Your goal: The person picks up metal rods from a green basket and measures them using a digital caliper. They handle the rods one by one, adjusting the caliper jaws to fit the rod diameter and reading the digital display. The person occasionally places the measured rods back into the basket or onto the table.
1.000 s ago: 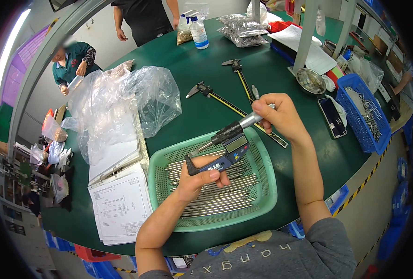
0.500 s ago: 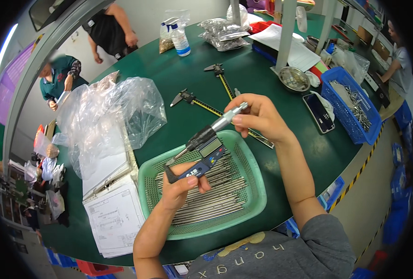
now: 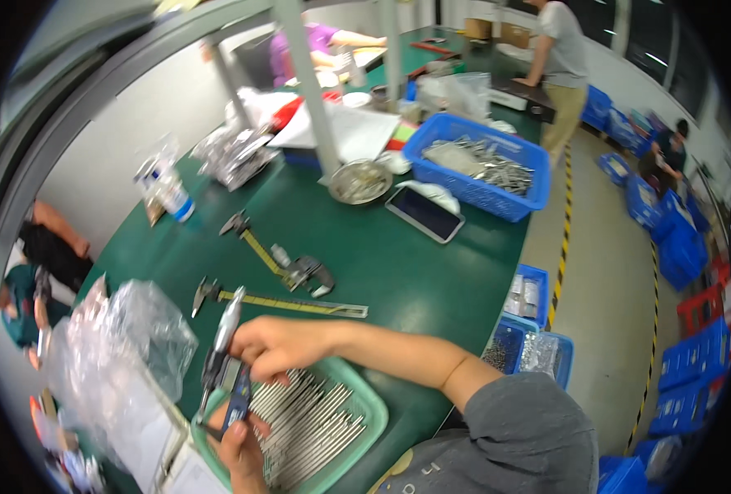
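Note:
A digital micrometer (image 3: 219,362) with a silver thimble is in my left hand (image 3: 245,457), whose fingers are closed round its frame. My right hand (image 3: 287,344) is at the micrometer's side by the display, its fingers bent against the body; blur hides their exact hold. Below both hands sits a light green mesh basket (image 3: 375,409) with many thin metal rods (image 3: 320,432) lying in it. Whether a rod is between the micrometer's jaws, I cannot tell. Beyond my hands lie a caliper (image 3: 299,305), a second caliper (image 3: 258,249) and a dark measuring tool (image 3: 309,274).
Clear plastic bags (image 3: 139,337) and paper sheets (image 3: 139,428) lie left of the basket. Farther back are a spray bottle (image 3: 172,196), a metal bowl (image 3: 359,182), a phone (image 3: 425,214) and a blue basket (image 3: 476,198) of metal parts. Blue bins (image 3: 530,296) stand beyond the table's right edge.
The view has swung right, so the table things appear farther left. My right hand has moved from the micrometer's thimble end down to its body. My left hand still holds the frame.

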A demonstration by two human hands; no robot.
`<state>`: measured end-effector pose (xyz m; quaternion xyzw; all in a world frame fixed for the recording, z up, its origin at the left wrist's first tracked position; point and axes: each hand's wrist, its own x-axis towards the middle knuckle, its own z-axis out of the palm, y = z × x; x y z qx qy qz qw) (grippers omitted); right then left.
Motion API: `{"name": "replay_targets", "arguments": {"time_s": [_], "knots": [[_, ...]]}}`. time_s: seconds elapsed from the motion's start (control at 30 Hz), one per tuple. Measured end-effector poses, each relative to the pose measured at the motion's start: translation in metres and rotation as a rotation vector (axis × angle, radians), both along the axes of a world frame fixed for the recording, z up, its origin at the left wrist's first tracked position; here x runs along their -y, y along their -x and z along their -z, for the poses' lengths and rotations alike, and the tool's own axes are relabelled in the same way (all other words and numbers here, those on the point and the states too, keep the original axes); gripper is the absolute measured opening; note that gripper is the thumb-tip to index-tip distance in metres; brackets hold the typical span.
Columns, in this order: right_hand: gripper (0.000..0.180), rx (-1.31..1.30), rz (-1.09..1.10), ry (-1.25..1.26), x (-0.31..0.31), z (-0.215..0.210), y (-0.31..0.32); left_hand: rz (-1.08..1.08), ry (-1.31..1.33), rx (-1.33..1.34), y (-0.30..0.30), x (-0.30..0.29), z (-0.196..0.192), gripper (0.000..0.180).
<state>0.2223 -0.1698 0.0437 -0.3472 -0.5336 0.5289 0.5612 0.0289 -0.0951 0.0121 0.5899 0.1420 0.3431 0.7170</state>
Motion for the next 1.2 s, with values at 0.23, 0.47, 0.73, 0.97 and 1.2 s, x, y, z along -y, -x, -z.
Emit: {"name": "replay_targets", "arguments": {"time_s": [0.23,0.47,0.73,0.97,1.2], "knots": [[0.038,0.093,0.193,0.128,0.004,-0.011,0.006,0.248,0.046,-0.090,-0.001,-0.007,-0.007,0.040],[0.030,0.110,0.200,0.115,0.000,-0.013,0.009,0.273,0.011,-0.096,0.003,-0.009,-0.008,0.039],[0.032,0.104,0.227,0.107,-0.001,-0.011,0.009,0.270,-0.005,-0.100,0.002,-0.007,-0.007,0.037],[0.029,0.074,0.265,0.131,-0.003,-0.008,0.012,0.252,-0.050,-0.124,0.000,-0.007,-0.008,0.035],[0.032,0.059,0.238,0.116,-0.002,-0.009,0.012,0.280,-0.001,-0.082,0.002,-0.010,-0.006,0.035]]}}
